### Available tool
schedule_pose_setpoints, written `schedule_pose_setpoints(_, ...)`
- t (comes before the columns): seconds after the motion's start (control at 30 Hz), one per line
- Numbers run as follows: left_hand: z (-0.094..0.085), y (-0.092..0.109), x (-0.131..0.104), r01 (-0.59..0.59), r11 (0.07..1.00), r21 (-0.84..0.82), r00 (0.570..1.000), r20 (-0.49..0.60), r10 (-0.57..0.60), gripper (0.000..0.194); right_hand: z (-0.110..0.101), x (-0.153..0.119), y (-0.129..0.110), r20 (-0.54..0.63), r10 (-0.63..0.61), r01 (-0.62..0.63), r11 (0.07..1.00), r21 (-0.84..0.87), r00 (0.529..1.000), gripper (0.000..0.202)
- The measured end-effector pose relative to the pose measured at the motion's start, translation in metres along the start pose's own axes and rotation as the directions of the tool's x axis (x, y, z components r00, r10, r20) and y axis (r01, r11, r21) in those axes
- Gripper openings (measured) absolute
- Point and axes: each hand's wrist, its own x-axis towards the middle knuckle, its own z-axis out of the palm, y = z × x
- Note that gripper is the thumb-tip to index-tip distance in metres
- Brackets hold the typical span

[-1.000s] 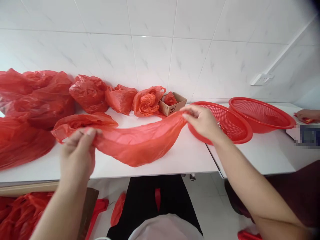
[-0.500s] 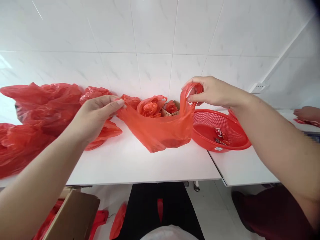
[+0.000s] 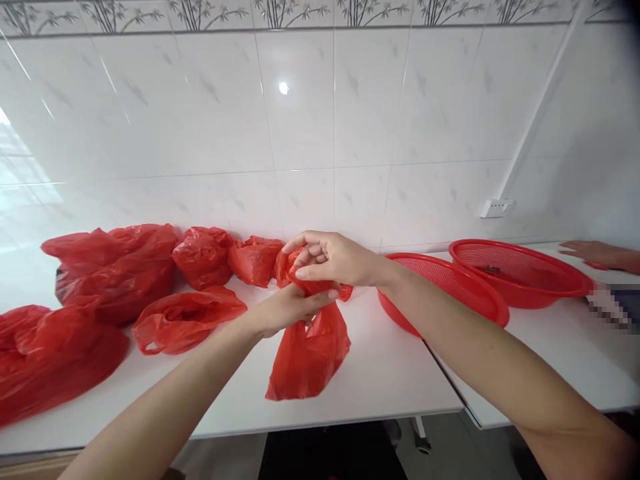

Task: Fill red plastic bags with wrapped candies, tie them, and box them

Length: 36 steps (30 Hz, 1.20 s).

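Observation:
A thin red plastic bag (image 3: 310, 363) hangs over the white table, its body drooping below my hands. My left hand (image 3: 293, 308) is closed around its gathered handles, thumb pressed along the top. Just above, my right hand (image 3: 335, 259) curls its fingers on the upper part of the same bag, thumb and fingertips pinching the plastic. The two hands almost touch, and my wrists and the bag's folds partly hide the grip. Behind them, a tied-up red bundle (image 3: 255, 260) stands against the wall.
Large stuffed red bags (image 3: 120, 273) fill the table's left side, with a loose flat red bag (image 3: 187, 323) before them. Right of my hands are a red mesh basket (image 3: 480, 303) and another red basket (image 3: 540, 293). Another person's hand (image 3: 600, 255) rests at the far right.
My hands were apart, stretching the bag by its two handles; they have come together at the middle, and the bag now hangs bunched. The view has tilted up.

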Motion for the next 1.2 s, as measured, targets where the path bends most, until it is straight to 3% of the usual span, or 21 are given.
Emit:
schedule_pose_setpoints(0.13,0.004,-0.016,-0.003,0.013,0.985,-0.17,0.993,-0.116,-0.033,0.037,0.011,-0.011,0.02,-0.094,-0.098,0.092,0.993,-0.067,0.991,0.04)
schedule_pose_setpoints(0.3,0.007,-0.038,0.0,-0.005,0.97,-0.243,0.992,-0.124,-0.026,0.039,0.024,-0.027,0.059,-0.105,0.021,-0.031,0.995,-0.09,0.994,0.02)
schedule_pose_setpoints(0.4,0.005,-0.042,-0.002,-0.049,0.965,-0.256,0.99,-0.141,0.013,0.039,0.028,-0.046,0.049,-0.152,0.033,-0.037,0.999,-0.025,0.988,0.011)
schedule_pose_setpoints(0.47,0.002,-0.04,-0.007,-0.069,0.966,-0.249,0.994,-0.101,0.045,0.035,0.027,-0.059,0.035,-0.086,0.039,-0.035,0.998,0.043,0.996,0.013)
schedule_pose_setpoints(0.53,-0.001,-0.035,-0.015,-0.079,0.982,-0.171,0.997,-0.015,0.077,0.028,0.027,-0.066,0.025,-0.014,0.036,-0.034,0.994,0.103,0.999,0.015)
schedule_pose_setpoints(0.63,-0.001,-0.031,-0.023,-0.133,0.99,0.042,0.99,0.057,0.13,0.013,0.033,-0.061,0.033,-0.152,0.027,-0.012,0.995,0.1,0.988,0.016)
schedule_pose_setpoints(0.73,0.001,-0.04,-0.022,-0.223,0.909,0.353,0.964,-0.057,0.258,0.021,0.046,-0.046,0.061,-0.22,0.086,-0.07,0.994,0.082,0.972,0.026)
schedule_pose_setpoints(0.87,0.003,-0.062,-0.017,-0.191,0.661,0.725,0.846,-0.221,0.486,0.035,0.066,-0.035,0.094,-0.1,0.187,-0.163,0.965,0.206,0.977,0.031)
schedule_pose_setpoints(0.97,0.006,-0.072,-0.016,-0.167,0.525,0.835,0.777,-0.216,0.592,0.033,0.074,-0.035,0.102,0.03,0.182,-0.181,0.925,0.335,0.983,0.03)
schedule_pose_setpoints(1.03,0.007,-0.074,-0.016,-0.181,0.505,0.844,0.755,-0.21,0.622,0.032,0.075,-0.036,0.101,0.048,0.155,-0.162,0.929,0.334,0.987,0.024)
schedule_pose_setpoints(1.1,0.006,-0.073,-0.017,-0.205,0.528,0.824,0.766,-0.202,0.611,0.035,0.072,-0.038,0.097,-0.013,0.12,-0.112,0.957,0.267,0.993,0.022)
schedule_pose_setpoints(1.2,-0.001,-0.078,-0.027,-0.19,0.665,0.722,0.86,-0.204,0.468,0.039,0.065,-0.048,0.092,-0.091,0.092,-0.088,0.995,0.046,0.992,0.026)
